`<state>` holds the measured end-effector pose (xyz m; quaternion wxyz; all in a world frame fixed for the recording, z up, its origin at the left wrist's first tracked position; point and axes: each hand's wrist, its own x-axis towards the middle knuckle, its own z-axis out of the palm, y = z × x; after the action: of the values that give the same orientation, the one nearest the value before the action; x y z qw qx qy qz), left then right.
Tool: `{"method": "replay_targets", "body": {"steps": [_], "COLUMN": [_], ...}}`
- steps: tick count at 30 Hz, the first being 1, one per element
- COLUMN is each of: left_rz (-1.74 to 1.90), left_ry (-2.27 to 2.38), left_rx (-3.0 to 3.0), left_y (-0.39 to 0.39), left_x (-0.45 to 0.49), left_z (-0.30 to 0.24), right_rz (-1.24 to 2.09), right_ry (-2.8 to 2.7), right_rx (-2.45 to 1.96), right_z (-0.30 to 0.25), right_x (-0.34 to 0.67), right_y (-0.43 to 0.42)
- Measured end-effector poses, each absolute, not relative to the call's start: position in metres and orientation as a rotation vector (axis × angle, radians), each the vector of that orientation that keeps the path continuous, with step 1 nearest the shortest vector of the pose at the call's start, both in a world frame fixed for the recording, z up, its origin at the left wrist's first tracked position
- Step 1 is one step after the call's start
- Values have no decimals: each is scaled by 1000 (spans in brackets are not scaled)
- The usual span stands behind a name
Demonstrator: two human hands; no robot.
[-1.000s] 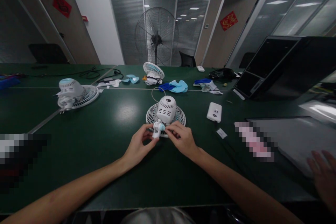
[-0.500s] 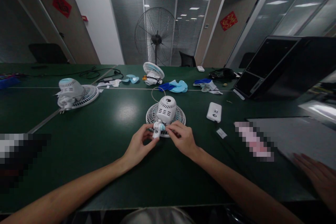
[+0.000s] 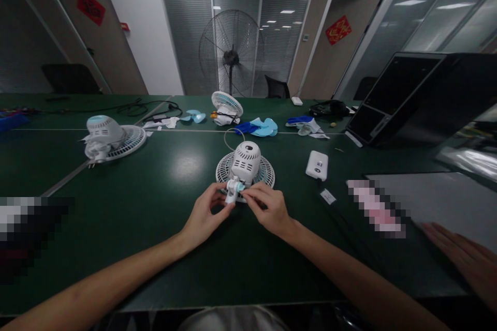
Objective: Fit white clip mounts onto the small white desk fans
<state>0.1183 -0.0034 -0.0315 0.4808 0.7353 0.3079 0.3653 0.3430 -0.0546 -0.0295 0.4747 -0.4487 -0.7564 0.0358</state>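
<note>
A small white fan (image 3: 246, 163) lies face down on the dark green table (image 3: 163, 207), its motor housing up and its round grille flat. At its near side a white neck piece with a light blue knob (image 3: 234, 189) sticks out. My left hand (image 3: 205, 213) pinches that neck piece from the left. My right hand (image 3: 267, 208) pinches the blue knob from the right, fingers closed on it.
Another white fan (image 3: 106, 137) lies at the left, a third (image 3: 226, 108) farther back with blue blades (image 3: 259, 127) beside it. A white device (image 3: 317, 165) and a small label lie to the right. Another person's hand (image 3: 462, 256) rests on a grey sheet at the far right. A large floor fan stands behind.
My right hand has shifted slightly at the knob. The other person's hand at the right edge has slid left and flattened on the sheet.
</note>
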Motion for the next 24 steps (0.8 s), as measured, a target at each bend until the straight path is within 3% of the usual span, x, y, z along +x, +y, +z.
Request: {"method": "replay_targets", "body": {"steps": [15,24], "left_rz": [893,783], "left_ry": [765,788], "left_rx": [1824,2332], "left_y": [-4,18], "left_x": [119,116], "left_z": [-32,-8], "right_rz": [73,141], "right_ry": [-1784,-2002], "right_rx": [-1153,-1020], "right_z": [-28,-31], "right_x": [341,337], "right_y": [-53,-54]}}
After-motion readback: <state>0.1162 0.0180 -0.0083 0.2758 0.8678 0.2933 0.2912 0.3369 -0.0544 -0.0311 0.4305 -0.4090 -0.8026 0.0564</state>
